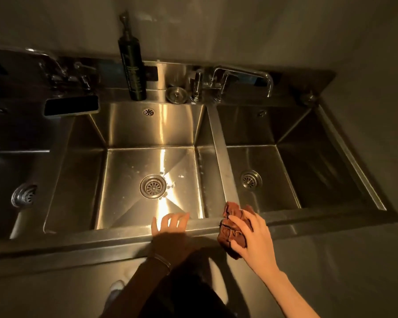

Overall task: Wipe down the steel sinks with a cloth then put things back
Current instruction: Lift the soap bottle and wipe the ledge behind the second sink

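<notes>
A steel unit with three sinks fills the view: a middle sink (129, 180), a right sink (308, 171) and a left sink (0, 171) partly cut off. My right hand (251, 237) grips a crumpled reddish-brown cloth (233, 226) on the front rim, where the divider between the middle and right sinks meets it. My left hand (170, 226) rests flat on the front rim of the middle sink, fingers straight and spread over the edge. Small specks lie near the middle drain (153, 186).
On the back ledge stand a tall dark pump bottle (132, 67), a round steel drain plug (177, 94) and a black sponge holder (71, 104). A faucet (244, 78) reaches over the right sink, another faucet (53, 70) sits at the left. Grey walls surround the unit.
</notes>
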`<control>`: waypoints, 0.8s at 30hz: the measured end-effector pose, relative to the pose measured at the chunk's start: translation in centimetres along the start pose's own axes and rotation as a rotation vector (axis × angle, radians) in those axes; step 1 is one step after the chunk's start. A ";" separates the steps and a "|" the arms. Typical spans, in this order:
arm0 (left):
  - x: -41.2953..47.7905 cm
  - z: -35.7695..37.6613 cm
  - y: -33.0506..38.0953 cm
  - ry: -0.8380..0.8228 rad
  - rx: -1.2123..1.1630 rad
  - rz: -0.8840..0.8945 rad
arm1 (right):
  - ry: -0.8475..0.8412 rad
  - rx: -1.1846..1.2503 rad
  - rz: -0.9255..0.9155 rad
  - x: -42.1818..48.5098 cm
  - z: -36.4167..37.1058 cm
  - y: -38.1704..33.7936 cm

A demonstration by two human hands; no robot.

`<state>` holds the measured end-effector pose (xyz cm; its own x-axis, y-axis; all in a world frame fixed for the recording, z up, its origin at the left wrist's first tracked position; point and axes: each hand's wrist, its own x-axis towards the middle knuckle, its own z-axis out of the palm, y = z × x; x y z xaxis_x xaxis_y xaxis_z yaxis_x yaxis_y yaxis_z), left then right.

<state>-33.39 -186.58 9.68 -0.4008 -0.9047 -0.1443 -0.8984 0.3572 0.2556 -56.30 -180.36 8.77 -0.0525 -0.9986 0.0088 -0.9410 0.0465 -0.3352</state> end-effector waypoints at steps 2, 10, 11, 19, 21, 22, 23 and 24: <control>0.4 0.1 0.9 0.038 0.023 -0.011 | -0.049 -0.010 0.052 0.4 -0.1 0.7; 1.4 1.6 1.9 -0.184 0.059 -0.020 | -0.075 -0.088 0.040 8.7 -0.4 -1.8; 1.4 1.6 1.8 -0.190 0.044 -0.005 | -0.097 -0.112 0.047 9.3 -0.5 -2.0; 2.2 1.5 1.2 -0.223 -0.009 0.015 | -0.048 0.025 0.038 3.7 -0.6 -1.1; 2.3 1.1 1.3 -0.222 0.003 0.015 | -0.062 -0.010 0.035 4.2 -0.6 -0.9; 2.3 1.0 1.4 -0.185 0.038 0.034 | -0.078 -0.025 0.028 4.9 -0.7 -0.8; 2.3 0.9 1.5 -0.138 0.077 0.045 | -0.090 -0.041 0.010 5.7 -0.8 -0.7; 2.4 0.7 1.7 -0.108 0.091 0.048 | -0.100 -0.061 -0.014 6.7 -0.9 -0.5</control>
<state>-35.97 -187.95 9.11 -0.4565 -0.8576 -0.2371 -0.8882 0.4236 0.1779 -56.51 -187.06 9.86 -0.0080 -0.9966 -0.0822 -0.9601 0.0306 -0.2781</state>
